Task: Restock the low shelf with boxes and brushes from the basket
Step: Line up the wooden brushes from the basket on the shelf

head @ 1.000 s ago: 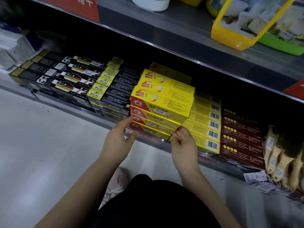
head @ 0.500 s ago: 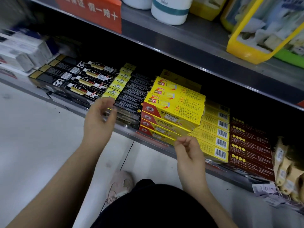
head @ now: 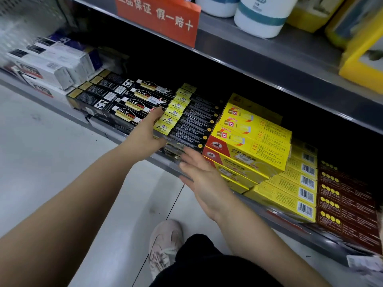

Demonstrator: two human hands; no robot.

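The low shelf (head: 107,132) holds rows of long boxes. My left hand (head: 148,130) lies flat against the yellow left ends of a stack of black-and-yellow boxes (head: 192,125), thumb up beside the black boxes (head: 132,104) to their left. Fingers apart, my right hand (head: 200,175) rests its fingertips on the front of that same stack at the shelf edge, just left of the yellow-and-red boxes (head: 252,146). Neither hand grips anything. No basket or brushes are in view.
White boxes (head: 51,61) fill the shelf's far left, and dark red boxes (head: 348,204) sit at the right. The upper shelf carries a red sign (head: 157,17), white tubs (head: 261,15) and yellow packs (head: 364,59). My shoe (head: 165,245) rests on the pale floor below.
Both hands left the yellow-and-red stack and moved left to the black-and-yellow stack. The right hand opened flat. The view shifted left and closer.
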